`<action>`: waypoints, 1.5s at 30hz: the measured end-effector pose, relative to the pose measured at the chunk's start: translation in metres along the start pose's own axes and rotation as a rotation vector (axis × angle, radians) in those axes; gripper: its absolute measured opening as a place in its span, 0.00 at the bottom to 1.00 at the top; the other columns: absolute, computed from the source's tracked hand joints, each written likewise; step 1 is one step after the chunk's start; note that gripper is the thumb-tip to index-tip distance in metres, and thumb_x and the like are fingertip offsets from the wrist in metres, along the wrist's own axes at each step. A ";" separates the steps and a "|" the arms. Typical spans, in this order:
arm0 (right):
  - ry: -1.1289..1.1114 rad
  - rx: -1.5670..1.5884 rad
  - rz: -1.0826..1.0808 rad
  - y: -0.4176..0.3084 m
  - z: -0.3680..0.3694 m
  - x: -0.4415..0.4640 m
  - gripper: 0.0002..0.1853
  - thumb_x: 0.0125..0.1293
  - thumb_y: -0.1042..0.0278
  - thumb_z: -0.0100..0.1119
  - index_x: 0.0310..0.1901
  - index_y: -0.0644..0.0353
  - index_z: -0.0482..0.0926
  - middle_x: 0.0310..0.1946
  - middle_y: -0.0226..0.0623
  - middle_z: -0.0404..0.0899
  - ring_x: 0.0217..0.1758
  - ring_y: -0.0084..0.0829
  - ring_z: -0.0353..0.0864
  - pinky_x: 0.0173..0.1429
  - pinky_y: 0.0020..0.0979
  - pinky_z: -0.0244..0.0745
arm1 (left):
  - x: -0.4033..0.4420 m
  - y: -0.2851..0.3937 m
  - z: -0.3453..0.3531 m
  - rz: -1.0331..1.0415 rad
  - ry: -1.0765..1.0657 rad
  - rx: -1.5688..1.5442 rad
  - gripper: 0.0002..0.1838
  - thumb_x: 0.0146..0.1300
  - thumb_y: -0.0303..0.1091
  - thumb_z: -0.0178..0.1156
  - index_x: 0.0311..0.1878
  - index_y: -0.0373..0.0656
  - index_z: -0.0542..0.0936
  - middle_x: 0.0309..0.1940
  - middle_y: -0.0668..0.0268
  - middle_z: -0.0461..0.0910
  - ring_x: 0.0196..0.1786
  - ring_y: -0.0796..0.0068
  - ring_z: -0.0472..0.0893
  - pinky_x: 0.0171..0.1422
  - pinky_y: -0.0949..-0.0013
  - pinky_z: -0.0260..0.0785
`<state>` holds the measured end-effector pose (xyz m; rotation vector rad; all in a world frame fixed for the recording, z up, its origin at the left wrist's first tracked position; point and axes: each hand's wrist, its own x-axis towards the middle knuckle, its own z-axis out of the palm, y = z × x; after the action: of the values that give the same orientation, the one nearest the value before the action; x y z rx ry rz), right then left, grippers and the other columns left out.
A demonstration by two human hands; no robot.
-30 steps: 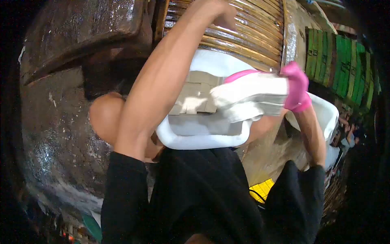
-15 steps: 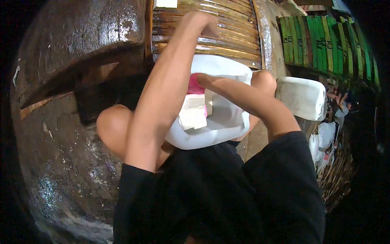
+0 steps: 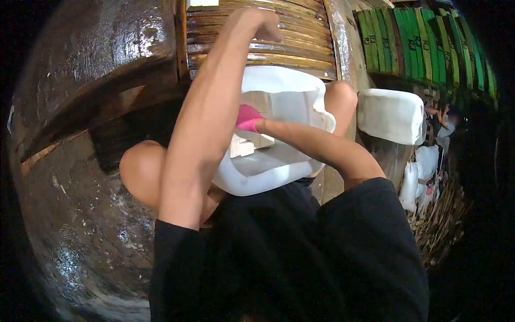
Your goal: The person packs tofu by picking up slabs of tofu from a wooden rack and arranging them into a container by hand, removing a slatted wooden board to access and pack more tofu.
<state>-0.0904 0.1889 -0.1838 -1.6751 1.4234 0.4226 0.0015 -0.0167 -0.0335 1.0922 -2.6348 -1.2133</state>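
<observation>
The pale blocks (image 3: 243, 148) sit inside the white container (image 3: 257, 181) at the frame's centre, just below the pink-gloved right hand (image 3: 248, 118), the nearer one; their long axis cannot be told, being partly covered. The hands are apart: the left hand (image 3: 263, 24) is at upper centre, over the slatted wooden surface (image 3: 308, 40). Whether either grips anything cannot be told, fingers being hidden.

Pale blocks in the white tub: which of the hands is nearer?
Right. The right hand is inside the white tub, close beside the pale blocks; contact is unclear. The left hand is beyond the tub's far rim, over the slats.
</observation>
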 end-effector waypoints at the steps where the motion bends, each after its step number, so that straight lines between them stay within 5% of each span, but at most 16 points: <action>1: 0.031 -0.017 -0.035 0.001 0.001 -0.002 0.26 0.67 0.48 0.44 0.49 0.60 0.83 0.51 0.48 0.82 0.54 0.51 0.81 0.60 0.44 0.73 | 0.002 0.001 0.000 0.000 0.016 0.000 0.22 0.57 0.51 0.60 0.30 0.37 0.82 0.18 0.64 0.75 0.22 0.69 0.72 0.28 0.60 0.67; 3: 0.147 -0.105 -0.279 0.007 0.011 0.000 0.24 0.68 0.50 0.44 0.46 0.58 0.85 0.50 0.46 0.83 0.52 0.51 0.82 0.57 0.44 0.75 | -0.009 0.011 -0.009 -0.040 0.006 0.014 0.21 0.57 0.50 0.60 0.31 0.37 0.82 0.19 0.64 0.75 0.22 0.69 0.72 0.27 0.60 0.67; 14: 0.201 -0.148 -0.046 0.016 -0.007 0.014 0.21 0.59 0.47 0.58 0.35 0.59 0.88 0.38 0.45 0.86 0.42 0.44 0.86 0.46 0.43 0.79 | 0.011 -0.016 0.011 -0.057 -0.028 -0.044 0.20 0.60 0.48 0.60 0.35 0.37 0.82 0.19 0.64 0.75 0.22 0.70 0.73 0.27 0.60 0.67; 16: 0.257 -0.140 0.041 0.025 -0.016 0.015 0.20 0.57 0.49 0.61 0.34 0.60 0.88 0.37 0.47 0.86 0.42 0.42 0.87 0.44 0.42 0.80 | 0.011 -0.006 -0.022 -0.138 -0.325 -0.198 0.21 0.60 0.49 0.60 0.37 0.36 0.83 0.22 0.63 0.78 0.23 0.69 0.74 0.29 0.60 0.69; 19: -0.276 -0.431 0.138 0.008 -0.033 -0.001 0.18 0.55 0.55 0.59 0.40 0.60 0.85 0.36 0.51 0.85 0.40 0.49 0.86 0.41 0.43 0.78 | 0.002 0.001 -0.008 -0.088 -0.145 -0.089 0.22 0.60 0.49 0.60 0.38 0.35 0.83 0.23 0.61 0.79 0.25 0.67 0.76 0.31 0.59 0.70; 20: -0.258 -0.492 0.141 0.008 -0.031 -0.005 0.18 0.55 0.56 0.59 0.40 0.61 0.85 0.37 0.50 0.85 0.41 0.48 0.86 0.41 0.43 0.78 | -0.004 0.004 0.000 -0.045 0.021 -0.003 0.22 0.60 0.49 0.60 0.38 0.35 0.83 0.23 0.61 0.79 0.26 0.67 0.76 0.32 0.59 0.71; 28: -0.476 -0.386 0.195 0.041 -0.010 0.019 0.20 0.57 0.53 0.60 0.42 0.61 0.85 0.47 0.47 0.85 0.47 0.44 0.86 0.46 0.42 0.79 | -0.017 0.017 -0.008 -0.057 -0.048 0.017 0.25 0.60 0.52 0.59 0.44 0.36 0.84 0.29 0.57 0.82 0.31 0.66 0.79 0.36 0.58 0.73; 34: 0.252 -0.336 -0.384 0.012 -0.016 -0.010 0.14 0.56 0.65 0.54 0.38 0.62 0.86 0.40 0.51 0.85 0.45 0.49 0.85 0.45 0.48 0.79 | 0.001 0.000 0.007 -0.009 -0.017 0.028 0.26 0.60 0.53 0.60 0.47 0.40 0.85 0.38 0.54 0.86 0.38 0.61 0.84 0.45 0.58 0.77; 37: 0.199 -0.331 -0.468 0.024 0.018 0.004 0.13 0.59 0.65 0.54 0.40 0.58 0.86 0.39 0.51 0.84 0.45 0.52 0.84 0.48 0.48 0.79 | -0.004 0.007 0.004 -0.031 -0.005 0.069 0.26 0.59 0.53 0.60 0.46 0.39 0.86 0.40 0.51 0.86 0.41 0.58 0.86 0.50 0.58 0.77; 40: 0.179 -0.463 -0.674 -0.010 -0.021 -0.046 0.14 0.60 0.62 0.54 0.29 0.61 0.86 0.31 0.50 0.84 0.35 0.51 0.85 0.42 0.45 0.80 | -0.011 0.013 -0.001 -0.050 -0.028 0.054 0.24 0.58 0.51 0.60 0.43 0.37 0.86 0.41 0.48 0.85 0.43 0.53 0.86 0.52 0.57 0.77; 41: 0.050 -0.382 -0.455 -0.039 -0.045 -0.072 0.16 0.61 0.60 0.52 0.29 0.61 0.86 0.30 0.50 0.84 0.36 0.50 0.85 0.42 0.46 0.79 | -0.013 0.014 -0.002 -0.042 -0.021 0.052 0.24 0.58 0.50 0.60 0.43 0.36 0.86 0.42 0.47 0.85 0.45 0.52 0.85 0.52 0.56 0.77; 42: -0.397 -0.570 -0.122 -0.099 -0.105 -0.110 0.15 0.69 0.57 0.50 0.43 0.56 0.84 0.40 0.47 0.85 0.45 0.50 0.83 0.50 0.46 0.78 | -0.014 0.014 -0.004 -0.095 -0.035 0.030 0.23 0.58 0.48 0.60 0.43 0.37 0.86 0.43 0.47 0.85 0.46 0.52 0.85 0.54 0.57 0.77; 43: -0.702 -0.683 -0.214 -0.133 -0.156 -0.133 0.19 0.71 0.54 0.49 0.51 0.57 0.83 0.46 0.50 0.84 0.49 0.51 0.82 0.55 0.45 0.77 | -0.028 0.024 -0.017 -0.144 -0.071 0.021 0.21 0.58 0.46 0.59 0.44 0.38 0.86 0.45 0.47 0.84 0.48 0.53 0.85 0.56 0.57 0.76; 44: -0.870 -0.421 -0.390 -0.110 -0.182 -0.139 0.24 0.72 0.51 0.49 0.61 0.55 0.77 0.53 0.51 0.80 0.56 0.48 0.80 0.61 0.42 0.73 | -0.027 0.022 -0.016 -0.174 -0.046 0.044 0.21 0.59 0.45 0.58 0.45 0.38 0.86 0.46 0.48 0.84 0.49 0.54 0.85 0.56 0.57 0.76; 45: -1.090 -0.238 -0.231 -0.143 -0.240 -0.151 0.30 0.73 0.49 0.47 0.69 0.60 0.69 0.61 0.51 0.76 0.63 0.43 0.76 0.67 0.41 0.68 | -0.025 0.020 -0.014 -0.205 -0.023 0.066 0.20 0.59 0.43 0.58 0.46 0.39 0.86 0.47 0.49 0.84 0.50 0.54 0.84 0.57 0.57 0.76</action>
<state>-0.0673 0.0904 0.1174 -1.3673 0.3786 1.1732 0.0129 -0.0016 -0.0041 1.3971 -2.6515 -1.1849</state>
